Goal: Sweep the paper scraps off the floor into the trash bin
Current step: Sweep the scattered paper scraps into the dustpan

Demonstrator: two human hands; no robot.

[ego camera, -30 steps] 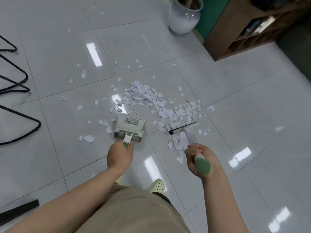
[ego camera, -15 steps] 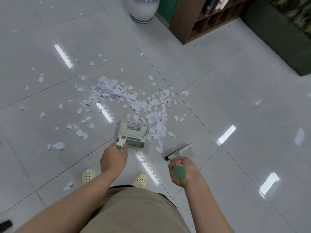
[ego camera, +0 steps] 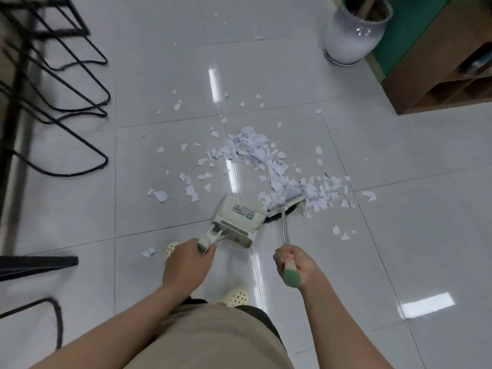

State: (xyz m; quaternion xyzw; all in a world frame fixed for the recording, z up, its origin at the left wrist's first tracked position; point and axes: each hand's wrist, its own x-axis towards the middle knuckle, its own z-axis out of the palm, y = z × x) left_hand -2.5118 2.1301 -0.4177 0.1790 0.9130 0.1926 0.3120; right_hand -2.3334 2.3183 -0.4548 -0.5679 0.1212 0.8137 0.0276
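Note:
White paper scraps (ego camera: 262, 155) lie in a curved heap on the glossy tiled floor, with loose bits scattered to its left and right. My left hand (ego camera: 186, 265) grips the green-tipped handle of a cream dustpan (ego camera: 237, 218) standing on the floor just left of the heap. My right hand (ego camera: 294, 263) grips the green handle of a small broom. Its metal shaft runs up to the broom head (ego camera: 286, 203), which rests among the scraps beside the pan's right edge. No trash bin is in view.
Black wire chair legs (ego camera: 66, 102) crowd the left side, and a dark bar (ego camera: 37, 263) lies at the lower left. A white vase (ego camera: 351, 35) and a wooden shelf unit (ego camera: 442, 75) stand at the upper right. My cream shoes (ego camera: 235, 295) are below the dustpan.
The broom head has gone from the bare floor near my feet forward into the scraps beside the dustpan. The view has swung left, bringing the chair legs back in.

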